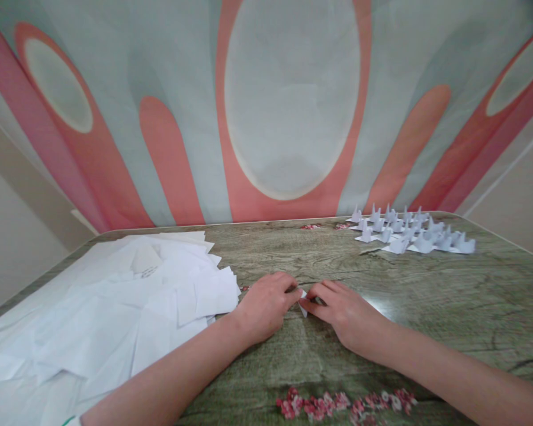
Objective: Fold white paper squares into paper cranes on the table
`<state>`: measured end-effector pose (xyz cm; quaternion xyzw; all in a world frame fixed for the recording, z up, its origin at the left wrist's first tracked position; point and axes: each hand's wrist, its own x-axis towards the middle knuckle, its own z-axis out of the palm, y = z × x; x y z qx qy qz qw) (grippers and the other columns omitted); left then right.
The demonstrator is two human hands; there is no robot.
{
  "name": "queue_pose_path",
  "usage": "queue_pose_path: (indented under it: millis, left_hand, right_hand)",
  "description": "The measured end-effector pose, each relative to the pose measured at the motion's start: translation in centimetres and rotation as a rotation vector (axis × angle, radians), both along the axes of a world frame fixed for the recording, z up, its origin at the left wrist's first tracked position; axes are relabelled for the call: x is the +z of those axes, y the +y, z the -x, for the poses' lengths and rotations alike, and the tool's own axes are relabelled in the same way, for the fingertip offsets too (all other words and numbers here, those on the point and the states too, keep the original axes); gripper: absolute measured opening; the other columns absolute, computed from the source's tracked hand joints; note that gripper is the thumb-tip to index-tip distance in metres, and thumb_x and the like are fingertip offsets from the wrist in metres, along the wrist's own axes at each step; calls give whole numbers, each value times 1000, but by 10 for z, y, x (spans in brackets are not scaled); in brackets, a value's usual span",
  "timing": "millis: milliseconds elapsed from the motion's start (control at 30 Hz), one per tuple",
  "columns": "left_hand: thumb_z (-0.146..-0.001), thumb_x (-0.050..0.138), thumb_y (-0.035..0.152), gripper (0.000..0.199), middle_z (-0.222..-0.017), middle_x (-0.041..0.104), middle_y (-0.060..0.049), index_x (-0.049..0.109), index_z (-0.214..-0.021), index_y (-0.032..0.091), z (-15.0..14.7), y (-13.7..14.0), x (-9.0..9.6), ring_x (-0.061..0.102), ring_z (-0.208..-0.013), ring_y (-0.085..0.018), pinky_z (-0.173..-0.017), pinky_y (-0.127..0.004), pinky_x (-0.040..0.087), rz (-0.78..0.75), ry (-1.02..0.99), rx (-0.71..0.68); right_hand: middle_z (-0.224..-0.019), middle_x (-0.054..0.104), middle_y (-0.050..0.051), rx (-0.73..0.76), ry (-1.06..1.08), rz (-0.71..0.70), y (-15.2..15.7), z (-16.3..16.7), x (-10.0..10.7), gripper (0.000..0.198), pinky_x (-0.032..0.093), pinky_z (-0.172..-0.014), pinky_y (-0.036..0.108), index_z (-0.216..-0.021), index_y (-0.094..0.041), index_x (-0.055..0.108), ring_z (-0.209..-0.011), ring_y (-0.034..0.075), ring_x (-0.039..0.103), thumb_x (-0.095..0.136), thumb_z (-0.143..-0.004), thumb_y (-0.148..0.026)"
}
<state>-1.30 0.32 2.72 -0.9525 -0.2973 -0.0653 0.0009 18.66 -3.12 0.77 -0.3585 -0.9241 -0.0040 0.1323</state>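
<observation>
A small piece of folded white paper [303,306] is pinched between my two hands, just above the table's middle. My left hand [269,305] holds its left side, thumb and fingers closed together. From the other side my right hand [337,310] grips it with thumb and forefinger. Fingertips hide much of the paper; a pointed lower end shows below them. Left of my left hand spreads a big heap of loose white paper sheets [115,302]. Rows of folded white paper cranes [424,239] stand at the back right.
The wood-patterned table [257,384] has a pale edge and pink printed flowers [342,405] near its front. Behind it rises a wall covering [293,100] with coral and grey shapes.
</observation>
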Motion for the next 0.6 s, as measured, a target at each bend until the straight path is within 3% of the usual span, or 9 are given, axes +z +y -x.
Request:
queue_pose_path:
  millis: [600]
  left_hand:
    - [-83,47,13,29,-107,57,-7,57,-109,21,0,-2,3,49,-104,-21,-87,-35,41,-33,40,8]
  right_hand:
    - [-99,55,10,-30,-125,-45,-15,5,11,32,43,-75,38,-113,-18,53,-92,23,50,48,-82,-11]
